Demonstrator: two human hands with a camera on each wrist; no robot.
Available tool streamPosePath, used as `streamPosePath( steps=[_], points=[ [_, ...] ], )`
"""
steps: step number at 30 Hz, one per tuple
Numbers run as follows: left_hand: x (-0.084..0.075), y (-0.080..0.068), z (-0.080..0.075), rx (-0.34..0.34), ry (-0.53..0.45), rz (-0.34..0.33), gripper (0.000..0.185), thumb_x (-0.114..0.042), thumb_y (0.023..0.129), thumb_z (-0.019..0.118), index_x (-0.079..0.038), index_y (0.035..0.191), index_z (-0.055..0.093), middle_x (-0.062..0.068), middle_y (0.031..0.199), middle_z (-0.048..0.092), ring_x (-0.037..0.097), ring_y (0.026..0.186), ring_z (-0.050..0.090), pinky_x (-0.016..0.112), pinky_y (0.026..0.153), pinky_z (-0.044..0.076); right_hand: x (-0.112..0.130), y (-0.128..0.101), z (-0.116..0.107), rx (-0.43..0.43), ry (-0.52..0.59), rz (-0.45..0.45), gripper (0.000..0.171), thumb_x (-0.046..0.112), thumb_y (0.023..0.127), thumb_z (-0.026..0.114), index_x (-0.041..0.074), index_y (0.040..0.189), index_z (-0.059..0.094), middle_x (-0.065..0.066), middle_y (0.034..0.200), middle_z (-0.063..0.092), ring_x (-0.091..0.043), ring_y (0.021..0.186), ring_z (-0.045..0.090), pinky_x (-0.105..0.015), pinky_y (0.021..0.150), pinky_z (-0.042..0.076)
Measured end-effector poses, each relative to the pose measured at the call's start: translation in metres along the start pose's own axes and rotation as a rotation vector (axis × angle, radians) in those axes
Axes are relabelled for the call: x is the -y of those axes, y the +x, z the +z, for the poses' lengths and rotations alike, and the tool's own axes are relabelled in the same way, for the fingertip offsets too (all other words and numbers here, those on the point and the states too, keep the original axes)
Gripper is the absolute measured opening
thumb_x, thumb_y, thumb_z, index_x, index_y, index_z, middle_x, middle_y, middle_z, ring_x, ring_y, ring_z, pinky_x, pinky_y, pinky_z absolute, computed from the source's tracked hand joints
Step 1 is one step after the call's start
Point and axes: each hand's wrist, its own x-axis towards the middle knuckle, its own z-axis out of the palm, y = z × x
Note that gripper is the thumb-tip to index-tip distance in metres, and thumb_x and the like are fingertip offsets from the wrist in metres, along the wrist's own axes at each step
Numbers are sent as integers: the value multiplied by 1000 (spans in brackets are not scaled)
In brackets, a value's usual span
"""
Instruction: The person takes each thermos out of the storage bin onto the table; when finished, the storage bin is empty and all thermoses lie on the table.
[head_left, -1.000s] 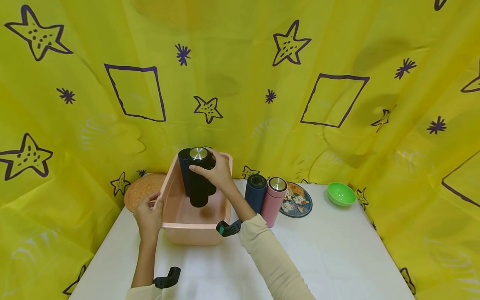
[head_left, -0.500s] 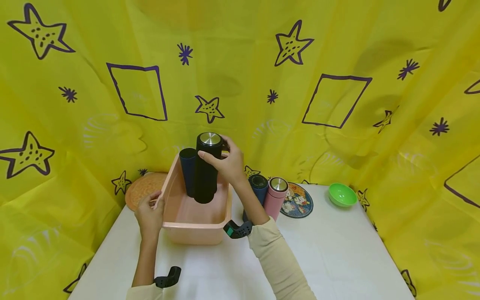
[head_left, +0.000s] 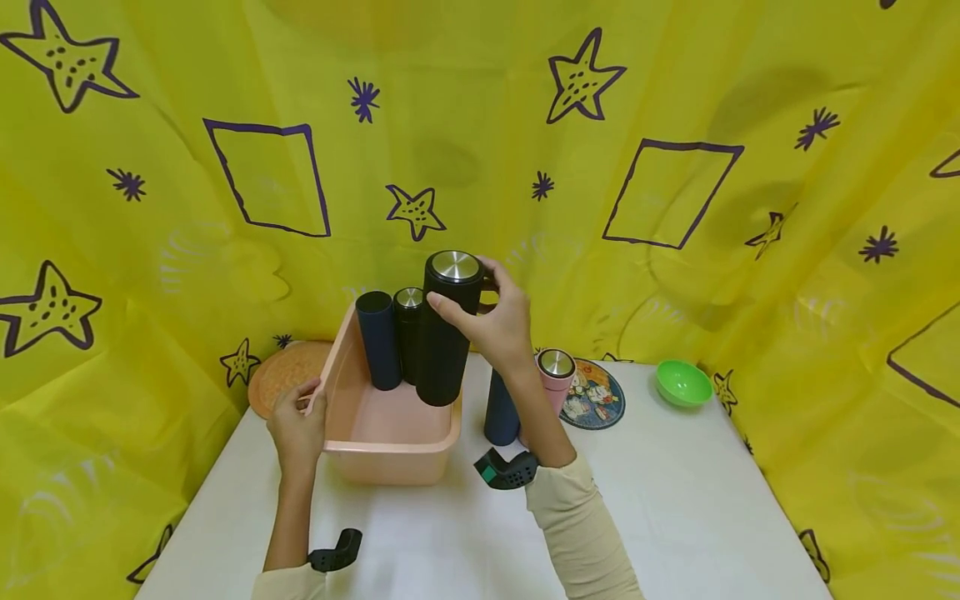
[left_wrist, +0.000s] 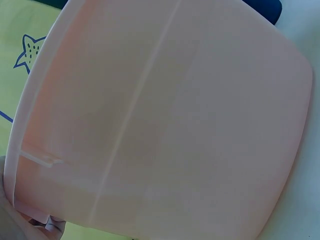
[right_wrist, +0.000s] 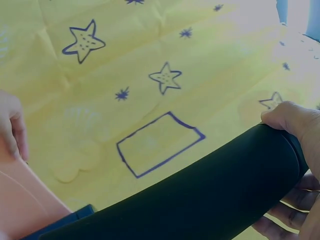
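Note:
My right hand [head_left: 491, 321] grips a tall black flask [head_left: 446, 329] with a steel cap near its top, holding it upright in the air above the right rim of a pink tub [head_left: 390, 450]. The right wrist view shows the black flask [right_wrist: 200, 200] wrapped by my fingers [right_wrist: 295, 122]. My left hand [head_left: 298, 425] holds the tub's left front rim; the tub's pink wall [left_wrist: 165, 125] fills the left wrist view. Inside the tub stand a dark blue flask [head_left: 378, 337] and a smaller black flask [head_left: 408, 329].
On the white table [head_left: 675, 500] right of the tub stand a dark blue flask [head_left: 501, 412] and a pink flask [head_left: 555, 375], partly behind my forearm. A round picture mat [head_left: 596, 396], a green bowl [head_left: 682, 385] and an orange mat [head_left: 281, 375] lie farther back. Yellow curtain surrounds.
My right hand has lifted the black flask up out of the tub and moved it right, over the right rim. The left hand stays on the tub.

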Motion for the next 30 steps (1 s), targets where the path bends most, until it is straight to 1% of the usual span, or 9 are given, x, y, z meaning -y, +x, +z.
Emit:
streamPosePath(
  steps=[4,10,16,19,21,26,27,29,30],
  points=[
    [0,-1,-1,7,-1,4,25,-7,92,63,4,114,69,24,112,64,33,95,63,0,64,33,1,-8,-12,-30,-15,6,64,27,73,81,5,128,57,-12,112,64,-23,103,58,-42,79,56],
    [0,0,0,-6,4,13,25,-6,92,63,4,113,69,24,111,64,32,93,63,0,63,33,-7,-23,-26,-56,-46,52,64,25,73,83,6,128,58,-12,112,64,-22,102,57,-41,78,56],
    [1,0,1,-4,14,4,25,-7,92,63,3,114,70,23,110,64,28,91,62,0,63,34,-16,-38,-37,-70,-56,82,63,24,73,84,6,127,58,-11,112,64,-19,101,57,-31,76,56],
    [2,-1,1,0,17,-8,25,-7,92,63,3,114,69,22,111,64,26,91,60,0,62,35,-20,-45,-44,-88,-43,83,62,22,73,84,6,127,58,-10,112,64,-17,100,57,-24,72,54],
    [2,-1,1,1,16,-13,26,-8,92,63,3,114,69,22,111,63,25,91,61,0,62,35,-22,-49,-48,-106,-29,85,61,20,73,84,7,127,58,-9,113,64,-16,99,56,-21,70,52],
    [2,0,0,-2,18,-14,25,-8,92,63,2,114,70,21,111,64,14,86,58,0,62,36,-25,-57,-55,-131,-9,81,62,17,72,84,9,128,58,-6,113,64,-15,98,56,-23,69,49],
    [1,0,0,1,16,-16,25,-8,92,63,2,114,70,21,111,64,14,86,58,0,62,36,-25,-58,-56,-134,-9,78,62,17,72,84,9,128,58,-6,113,64,-16,98,56,-23,69,50],
    [1,0,0,4,17,-19,25,-9,92,63,2,114,70,21,111,64,5,83,55,0,62,36,-26,-60,-58,-140,-8,70,61,16,72,83,8,127,58,-6,113,64,-16,98,57,-23,70,51],
    [1,0,1,5,16,-23,25,-9,92,63,2,114,70,20,110,64,5,83,55,1,62,37,-26,-61,-58,-145,-10,68,61,16,72,83,8,127,58,-6,113,64,-16,98,58,-23,70,52]
  ],
)
